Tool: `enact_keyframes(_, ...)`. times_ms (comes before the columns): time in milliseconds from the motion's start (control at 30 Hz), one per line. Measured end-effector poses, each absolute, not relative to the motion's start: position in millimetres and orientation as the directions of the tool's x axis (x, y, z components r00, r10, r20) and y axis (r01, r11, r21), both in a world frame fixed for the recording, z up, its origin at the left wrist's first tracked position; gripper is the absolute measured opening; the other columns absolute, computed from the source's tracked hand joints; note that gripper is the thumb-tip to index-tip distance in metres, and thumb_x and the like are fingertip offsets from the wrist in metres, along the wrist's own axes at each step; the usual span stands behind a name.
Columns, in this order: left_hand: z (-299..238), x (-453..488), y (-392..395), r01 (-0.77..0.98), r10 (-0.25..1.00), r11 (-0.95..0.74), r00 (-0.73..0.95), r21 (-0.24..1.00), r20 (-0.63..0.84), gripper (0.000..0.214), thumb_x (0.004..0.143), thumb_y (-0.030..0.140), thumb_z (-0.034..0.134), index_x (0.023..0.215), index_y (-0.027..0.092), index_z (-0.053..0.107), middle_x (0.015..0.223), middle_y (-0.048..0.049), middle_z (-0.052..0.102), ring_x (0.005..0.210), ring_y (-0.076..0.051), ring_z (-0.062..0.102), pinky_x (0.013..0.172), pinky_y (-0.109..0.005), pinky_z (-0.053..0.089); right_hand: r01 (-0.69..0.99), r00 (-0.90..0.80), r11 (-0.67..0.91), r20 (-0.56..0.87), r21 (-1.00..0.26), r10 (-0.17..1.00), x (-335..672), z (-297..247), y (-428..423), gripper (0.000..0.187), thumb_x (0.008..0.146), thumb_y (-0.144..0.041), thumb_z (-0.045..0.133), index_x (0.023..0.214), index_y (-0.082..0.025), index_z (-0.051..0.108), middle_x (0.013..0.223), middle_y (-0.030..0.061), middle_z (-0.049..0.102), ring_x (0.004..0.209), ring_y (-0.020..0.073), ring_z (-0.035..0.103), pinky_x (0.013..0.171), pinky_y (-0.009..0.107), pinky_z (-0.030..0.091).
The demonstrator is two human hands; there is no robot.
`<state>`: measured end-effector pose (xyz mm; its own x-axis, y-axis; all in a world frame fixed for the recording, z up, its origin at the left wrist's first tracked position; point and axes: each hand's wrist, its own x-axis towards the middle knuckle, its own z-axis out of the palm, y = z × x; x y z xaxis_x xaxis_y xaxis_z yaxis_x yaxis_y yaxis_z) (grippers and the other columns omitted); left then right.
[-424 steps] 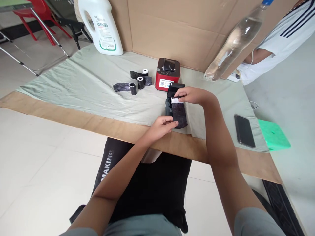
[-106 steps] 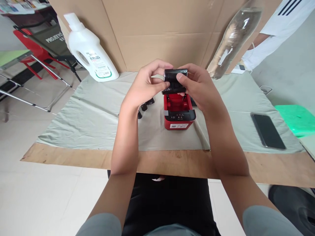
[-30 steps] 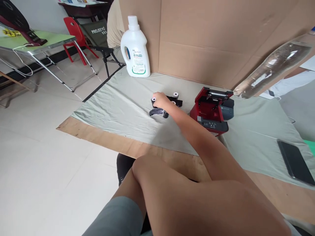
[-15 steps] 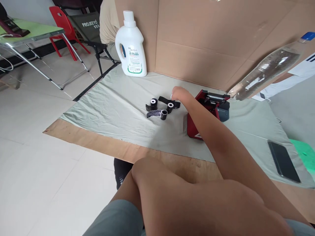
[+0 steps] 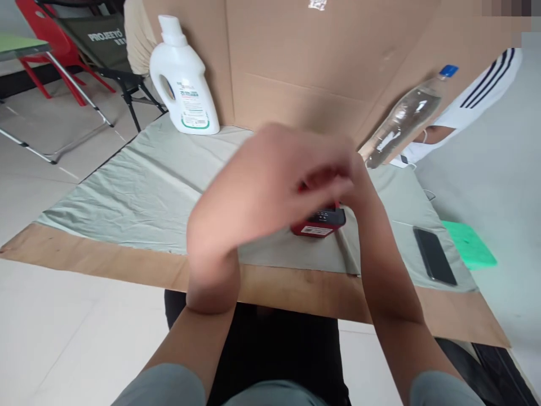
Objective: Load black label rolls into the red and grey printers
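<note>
Smeared by motion, my left hand (image 5: 274, 186) reaches across to the right above the cloth, its thumb and fingers pointing at my right hand (image 5: 354, 172). The two hands meet or overlap, and the fingers of the right are mostly hidden. Under and behind them sits a red and dark grey box-like device (image 5: 318, 225) with a white label on its front; only its lower part and a bit of red between the fingers show. Whether either hand touches the device or holds anything cannot be made out. My left hand and forearm cover the place where the black rolls lay.
A white detergent bottle (image 5: 186, 84) stands at the back left against a cardboard panel (image 5: 291, 62). A clear bottle with a blue cap (image 5: 406, 118) leans at the back right, near another person's white sleeve (image 5: 486, 90). A phone (image 5: 434, 255) lies at the right, beside a green stool (image 5: 471, 245).
My left hand has swung up from the near edge to above the device. My right hand has come back from the black rolls to the device. The view has shifted to the right.
</note>
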<state>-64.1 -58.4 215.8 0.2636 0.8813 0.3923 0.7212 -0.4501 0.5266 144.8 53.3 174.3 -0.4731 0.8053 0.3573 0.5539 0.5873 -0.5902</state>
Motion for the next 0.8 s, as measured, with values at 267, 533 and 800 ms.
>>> enact_keyframes(267,198,-35,14,0.727,0.873,-0.486,0.379,0.486,0.306,0.028,0.088,0.032,0.07,0.115,0.024,0.07,0.105,-0.0027,0.075,0.098,-0.023,0.068,0.081,-0.033,0.046,0.418,-0.441,0.475,0.285,-0.774,0.851,203,164,60,0.031,0.092,-0.051,0.072,0.114,-0.029,0.07,0.09,0.0024,0.071,0.063,0.0177,0.063,0.057,0.034,0.053)
enact_keyframes(533,174,-13,35,0.775,0.907,-0.418,0.383,0.474,0.173,0.02,0.083,0.034,0.074,0.1,0.023,0.074,0.089,-0.0033,0.072,0.086,-0.023,0.065,0.076,-0.034,0.044,0.541,-0.552,0.534,0.205,-0.65,0.808,211,167,56,0.024,0.087,-0.03,0.071,0.11,-0.025,0.073,0.106,0.0016,0.074,0.071,0.015,0.06,0.067,0.031,0.046)
enact_keyframes(800,163,-15,48,0.866,0.914,-0.165,0.314,0.472,-0.256,0.029,0.08,0.039,0.07,0.105,0.027,0.079,0.1,-0.0045,0.077,0.087,-0.023,0.069,0.073,-0.033,0.045,0.796,-0.545,0.536,0.054,-0.279,0.837,197,147,59,0.024,0.091,-0.011,0.058,0.104,-0.019,0.077,0.108,0.0083,0.079,0.093,0.0231,0.066,0.072,0.032,0.04)
